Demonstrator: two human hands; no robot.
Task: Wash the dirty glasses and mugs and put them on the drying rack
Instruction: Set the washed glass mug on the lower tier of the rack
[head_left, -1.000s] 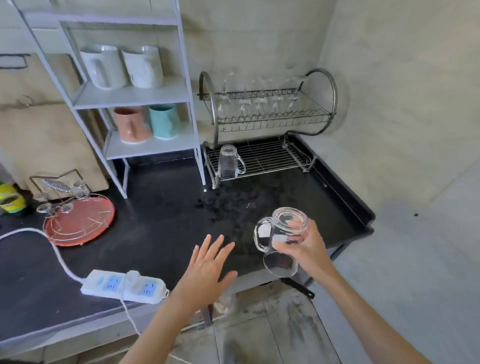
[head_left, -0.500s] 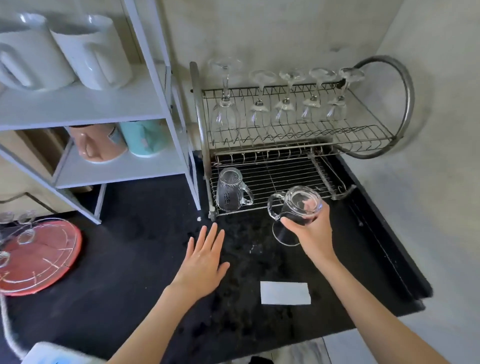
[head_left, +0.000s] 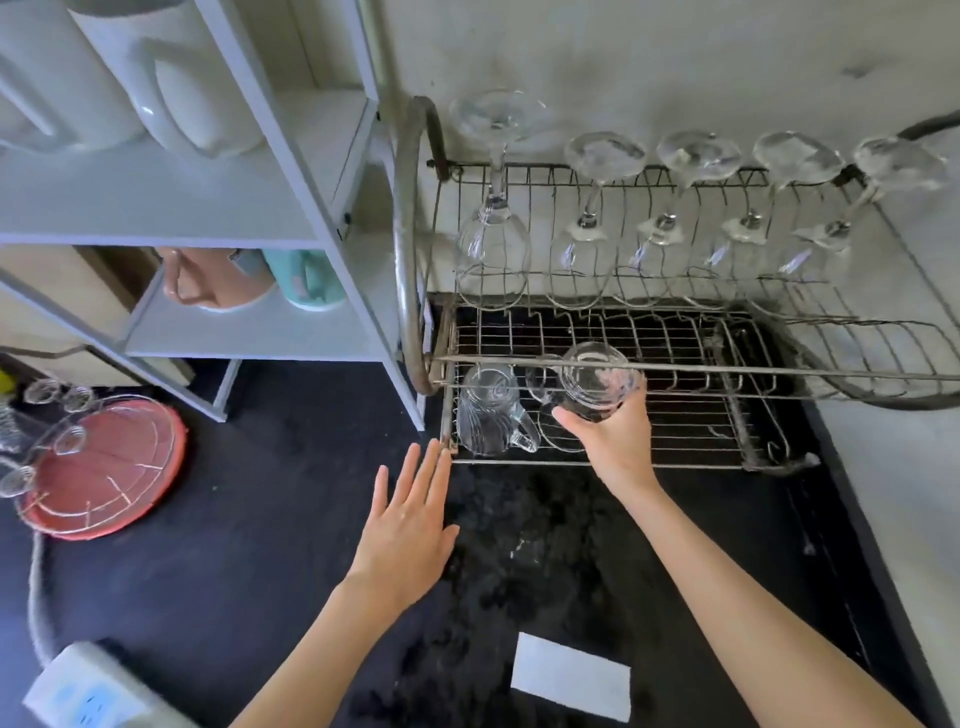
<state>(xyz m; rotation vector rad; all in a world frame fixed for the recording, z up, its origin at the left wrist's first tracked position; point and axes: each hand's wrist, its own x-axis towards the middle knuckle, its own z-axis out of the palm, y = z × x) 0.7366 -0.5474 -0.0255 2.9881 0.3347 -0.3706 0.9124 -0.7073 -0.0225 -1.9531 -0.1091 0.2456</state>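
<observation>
**Glass mug held over the rack's lower tier**

The right hand (head_left: 615, 441) grips a clear, ribbed glass mug (head_left: 592, 382) from below, fingers curled round its body, mouth facing the camera, handle to the left. It sits over the wire rack (head_left: 727, 415), just beside a second mug (head_left: 491, 410) standing there. The left hand (head_left: 410, 525) hovers flat, fingers straight, above the black counter (head_left: 234, 545). Stemmed glasses (head_left: 587, 244) hang inverted above.

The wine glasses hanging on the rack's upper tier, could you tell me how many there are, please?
5, all upside down in a row: far left, second, middle, fourth, far right.
</observation>
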